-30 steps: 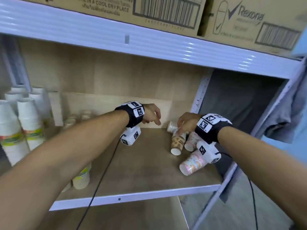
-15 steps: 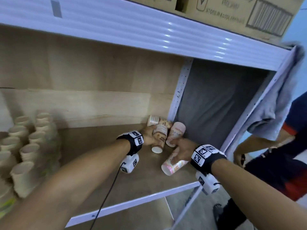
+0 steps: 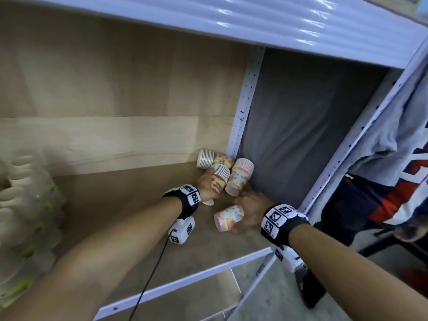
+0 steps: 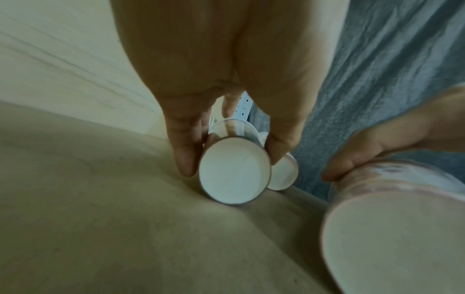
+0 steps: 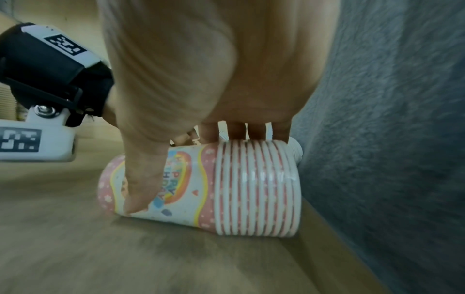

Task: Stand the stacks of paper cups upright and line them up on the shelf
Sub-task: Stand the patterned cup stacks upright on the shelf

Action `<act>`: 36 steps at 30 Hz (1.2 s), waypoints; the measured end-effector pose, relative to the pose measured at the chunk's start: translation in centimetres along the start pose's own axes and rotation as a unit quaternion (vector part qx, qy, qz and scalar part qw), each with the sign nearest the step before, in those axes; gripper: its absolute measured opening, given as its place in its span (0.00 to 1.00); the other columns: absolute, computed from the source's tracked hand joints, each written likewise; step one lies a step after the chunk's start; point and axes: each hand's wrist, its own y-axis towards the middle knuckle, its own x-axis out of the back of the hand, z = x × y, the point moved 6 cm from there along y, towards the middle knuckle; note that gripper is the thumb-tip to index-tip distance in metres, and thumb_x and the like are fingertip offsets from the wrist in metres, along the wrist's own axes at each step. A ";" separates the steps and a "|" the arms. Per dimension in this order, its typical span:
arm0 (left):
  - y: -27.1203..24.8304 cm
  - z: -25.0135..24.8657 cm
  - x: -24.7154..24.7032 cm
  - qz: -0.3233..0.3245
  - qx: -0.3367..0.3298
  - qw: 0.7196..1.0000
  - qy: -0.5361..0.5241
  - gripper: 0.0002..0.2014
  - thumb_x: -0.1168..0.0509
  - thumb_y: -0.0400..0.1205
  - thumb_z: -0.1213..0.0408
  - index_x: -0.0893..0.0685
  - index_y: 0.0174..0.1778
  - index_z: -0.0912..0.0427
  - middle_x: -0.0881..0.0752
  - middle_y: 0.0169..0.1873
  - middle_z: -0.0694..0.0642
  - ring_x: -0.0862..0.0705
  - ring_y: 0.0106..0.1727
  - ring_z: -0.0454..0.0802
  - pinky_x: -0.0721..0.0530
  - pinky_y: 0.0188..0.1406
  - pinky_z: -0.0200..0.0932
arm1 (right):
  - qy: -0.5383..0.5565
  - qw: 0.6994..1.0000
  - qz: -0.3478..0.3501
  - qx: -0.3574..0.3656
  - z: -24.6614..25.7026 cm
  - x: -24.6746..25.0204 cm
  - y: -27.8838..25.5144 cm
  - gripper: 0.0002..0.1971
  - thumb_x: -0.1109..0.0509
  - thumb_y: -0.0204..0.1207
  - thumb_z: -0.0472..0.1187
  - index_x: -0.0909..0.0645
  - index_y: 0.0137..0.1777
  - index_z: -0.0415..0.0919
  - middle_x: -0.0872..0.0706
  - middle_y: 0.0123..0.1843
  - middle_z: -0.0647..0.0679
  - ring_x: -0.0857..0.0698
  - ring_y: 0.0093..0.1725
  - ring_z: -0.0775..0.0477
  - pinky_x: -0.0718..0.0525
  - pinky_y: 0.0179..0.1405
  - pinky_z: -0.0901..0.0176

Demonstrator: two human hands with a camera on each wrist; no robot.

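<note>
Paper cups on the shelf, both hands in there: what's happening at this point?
A person is sorting toppled cup stacks at the right end of the wooden shelf. The left hand grips a brown-printed stack, the right hand a pink stack lying on its side. Two more stacks, another pink one and another brown one, lie unsorted by the back corner. Pale cup stacks crowd the far left, blurred.

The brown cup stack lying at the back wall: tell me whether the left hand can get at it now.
Probably not right away: the left hand already grips another brown stack, which lies in front of the back stack.
</note>
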 end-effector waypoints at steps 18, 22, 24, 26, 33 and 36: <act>-1.7 0.3 5.6 0.025 0.030 0.991 0.127 0.35 0.21 0.69 0.66 0.27 0.72 0.55 0.17 0.60 0.55 0.15 0.55 0.54 0.11 0.47 0.47 | 0.028 0.999 -0.001 0.024 3.9 1.4 3.2 0.36 0.23 0.62 0.52 0.28 0.71 0.49 0.16 0.60 0.47 0.16 0.58 0.42 0.17 0.57 0.51; -3.2 -0.1 8.9 0.003 0.039 0.984 0.171 0.33 0.22 0.69 0.58 0.29 0.67 0.57 0.16 0.54 0.55 0.15 0.50 0.54 0.17 0.41 0.45 | 0.045 0.998 -0.040 0.035 5.5 3.5 3.5 0.27 0.27 0.70 0.48 0.32 0.67 0.48 0.16 0.58 0.46 0.14 0.57 0.41 0.17 0.55 0.49; -3.9 -0.3 10.5 -0.011 0.045 0.980 0.194 0.30 0.23 0.69 0.59 0.28 0.64 0.58 0.16 0.53 0.56 0.15 0.51 0.56 0.17 0.41 0.47 | 0.051 0.995 -0.075 0.034 6.3 4.7 3.7 0.24 0.30 0.74 0.46 0.32 0.68 0.45 0.17 0.60 0.45 0.15 0.60 0.40 0.19 0.56 0.50; -4.6 -0.4 12.1 -0.015 0.050 0.976 0.212 0.26 0.24 0.70 0.60 0.25 0.62 0.58 0.17 0.54 0.57 0.16 0.52 0.57 0.17 0.42 0.48 | 0.068 0.993 -0.084 0.036 7.1 6.1 3.9 0.26 0.29 0.72 0.46 0.33 0.68 0.44 0.17 0.60 0.44 0.15 0.59 0.39 0.19 0.56 0.49; -7.2 0.0 16.8 -0.012 0.068 0.946 0.315 0.08 0.29 0.78 0.65 0.18 0.51 0.53 0.21 0.50 0.51 0.24 0.46 0.50 0.27 0.31 0.36 | 0.123 0.986 -0.100 0.047 10.3 9.3 6.1 0.38 0.19 0.64 0.44 0.33 0.72 0.39 0.20 0.65 0.41 0.18 0.63 0.38 0.18 0.58 0.50; -8.7 0.7 18.8 0.008 0.086 0.943 0.320 0.19 0.25 0.74 0.61 0.14 0.62 0.57 0.18 0.59 0.52 0.18 0.53 0.52 0.21 0.44 0.40 | 0.115 0.988 -0.097 0.046 12.1 10.1 7.0 0.35 0.20 0.68 0.44 0.34 0.71 0.38 0.20 0.63 0.39 0.18 0.60 0.36 0.21 0.47 0.54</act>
